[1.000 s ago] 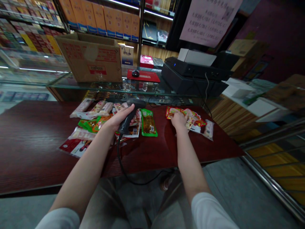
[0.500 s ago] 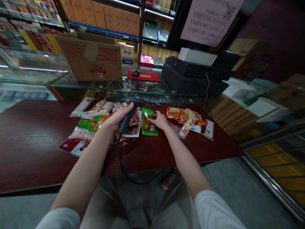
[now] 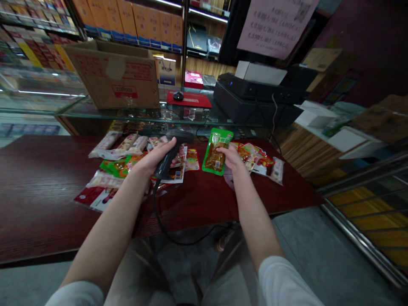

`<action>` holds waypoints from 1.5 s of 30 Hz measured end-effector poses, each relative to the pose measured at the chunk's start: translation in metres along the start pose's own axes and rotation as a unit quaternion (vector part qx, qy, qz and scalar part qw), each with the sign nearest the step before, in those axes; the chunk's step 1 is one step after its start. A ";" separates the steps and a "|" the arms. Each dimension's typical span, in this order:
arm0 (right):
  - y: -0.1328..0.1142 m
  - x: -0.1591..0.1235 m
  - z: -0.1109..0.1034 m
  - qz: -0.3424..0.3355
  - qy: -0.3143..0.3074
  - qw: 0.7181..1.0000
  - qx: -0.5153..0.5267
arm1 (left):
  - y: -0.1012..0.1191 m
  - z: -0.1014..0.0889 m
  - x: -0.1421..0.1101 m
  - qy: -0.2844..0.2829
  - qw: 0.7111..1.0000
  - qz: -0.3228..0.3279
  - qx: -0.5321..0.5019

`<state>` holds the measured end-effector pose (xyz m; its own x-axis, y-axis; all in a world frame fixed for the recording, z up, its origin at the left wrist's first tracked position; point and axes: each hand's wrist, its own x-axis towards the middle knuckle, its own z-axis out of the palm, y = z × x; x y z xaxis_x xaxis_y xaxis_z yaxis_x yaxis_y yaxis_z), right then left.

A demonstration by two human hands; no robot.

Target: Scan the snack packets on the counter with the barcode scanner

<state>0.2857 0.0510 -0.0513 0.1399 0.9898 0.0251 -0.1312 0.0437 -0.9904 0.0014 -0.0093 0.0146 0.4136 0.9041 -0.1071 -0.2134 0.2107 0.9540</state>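
Note:
My left hand (image 3: 156,158) is wrapped round the grip of a black barcode scanner (image 3: 166,160), whose head points right. Between thumb and fingers, my right hand (image 3: 231,157) pinches the right edge of a green-bordered snack packet (image 3: 217,152) with a brown filling, its face turned towards me. Left of that packet, a red-edged snack packet (image 3: 192,159) lies on the dark red-brown table (image 3: 191,204). Under and beside my left hand are several snack packets, among them a green and orange packet (image 3: 117,165). More packets and a wrapped bar (image 3: 277,171) lie right of my right hand.
Behind the table, a glass counter holds an open cardboard box (image 3: 111,76), a mouse (image 3: 178,96) on a red mat (image 3: 194,100) and a black machine (image 3: 255,97). The scanner's cable (image 3: 161,223) droops over the table's front edge. Metal rails (image 3: 366,246) stand at the right.
My right hand has taken hold of the green-bordered packet, lifted it and moved it right, uncovering the red-edged packet. My left hand still holds the scanner in nearly the same place.

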 end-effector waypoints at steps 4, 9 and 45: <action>-0.008 0.001 0.003 -0.061 0.042 0.985 0.155 | -0.011 0.005 0.004 -0.036 0.999 -0.019 0.011; -0.011 -0.001 0.013 -0.068 0.051 0.971 0.223 | -0.016 0.020 0.001 -0.080 0.994 -0.055 0.052; -0.054 0.000 -0.054 -0.168 0.156 0.774 -0.591 | 0.018 -0.034 -0.006 0.132 0.990 0.009 0.045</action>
<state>0.3457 0.0412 -0.0055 0.2259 0.8605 0.4566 0.9266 -0.0452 -0.3733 -0.0353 0.0016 0.0224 0.1617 0.9758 -0.1473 -0.1338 0.1695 0.9764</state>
